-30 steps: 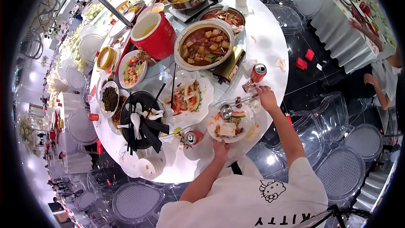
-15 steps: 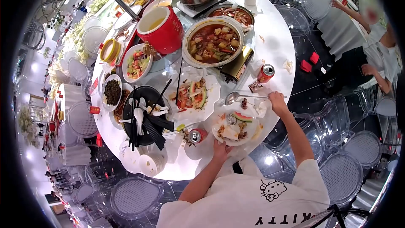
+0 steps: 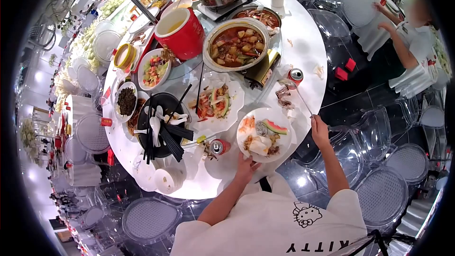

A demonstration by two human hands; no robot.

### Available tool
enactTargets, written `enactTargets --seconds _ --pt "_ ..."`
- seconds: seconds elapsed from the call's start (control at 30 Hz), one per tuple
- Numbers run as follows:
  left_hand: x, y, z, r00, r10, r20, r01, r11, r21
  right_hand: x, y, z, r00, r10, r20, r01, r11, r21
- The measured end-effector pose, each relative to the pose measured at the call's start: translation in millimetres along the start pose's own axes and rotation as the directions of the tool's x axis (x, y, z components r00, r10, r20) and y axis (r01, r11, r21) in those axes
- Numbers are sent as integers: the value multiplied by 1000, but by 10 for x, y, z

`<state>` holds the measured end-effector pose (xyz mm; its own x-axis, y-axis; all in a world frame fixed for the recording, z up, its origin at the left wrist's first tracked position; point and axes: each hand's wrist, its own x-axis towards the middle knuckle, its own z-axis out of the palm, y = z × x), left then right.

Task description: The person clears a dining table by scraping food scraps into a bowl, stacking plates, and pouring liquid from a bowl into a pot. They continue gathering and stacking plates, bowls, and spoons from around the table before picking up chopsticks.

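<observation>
My left hand [image 3: 247,167] grips the near rim of a white plate [image 3: 242,149] that holds food scraps and a watermelon slice [image 3: 275,127]. My right hand [image 3: 320,129] is closed on the handle of a long metal spoon [image 3: 303,99]. The spoon's head lies among crumpled scraps [image 3: 284,96] near the table's right side, just below a red can [image 3: 295,76]. Left of the plate stands another red can [image 3: 219,147]. A larger white dish [image 3: 235,102] of scraps sits beyond the plate.
A black bowl [image 3: 163,150] with spoons and chopsticks is at the left, by stacked white bowls [image 3: 169,180]. A stew pot [image 3: 237,45] and a red bucket [image 3: 180,33] stand farther back. Another person [image 3: 417,42] is at the right, near transparent chairs [image 3: 379,199].
The spoon's head has swung up toward the scraps by the upper can, and my right hand has moved slightly down and right. The plate in my left hand now looks raised and turned.
</observation>
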<state>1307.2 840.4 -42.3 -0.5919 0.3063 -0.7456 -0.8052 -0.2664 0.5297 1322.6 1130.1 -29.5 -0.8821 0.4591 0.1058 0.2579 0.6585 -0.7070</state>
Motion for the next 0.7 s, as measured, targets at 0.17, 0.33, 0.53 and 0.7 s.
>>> enactTargets --seconds 0.17,0.33,0.53,0.7 --pt "-240 222 78 989 126 -76 -133 986 -97 203 -140 24 995 -67 -74 79 980 181" --pt "-398 525 35 932 340 -127 -347 937 -34 297 -435 176 992 -105 64 81 951 298" --pt "-395 974 -34 874 475 -101 -484 869 -103 266 -670 449 942 -185 281 69 924 377" --pt "-280 1149 -145 881 453 -133 -470 872 -140 306 -934 400 829 -366 424 219 909 356"
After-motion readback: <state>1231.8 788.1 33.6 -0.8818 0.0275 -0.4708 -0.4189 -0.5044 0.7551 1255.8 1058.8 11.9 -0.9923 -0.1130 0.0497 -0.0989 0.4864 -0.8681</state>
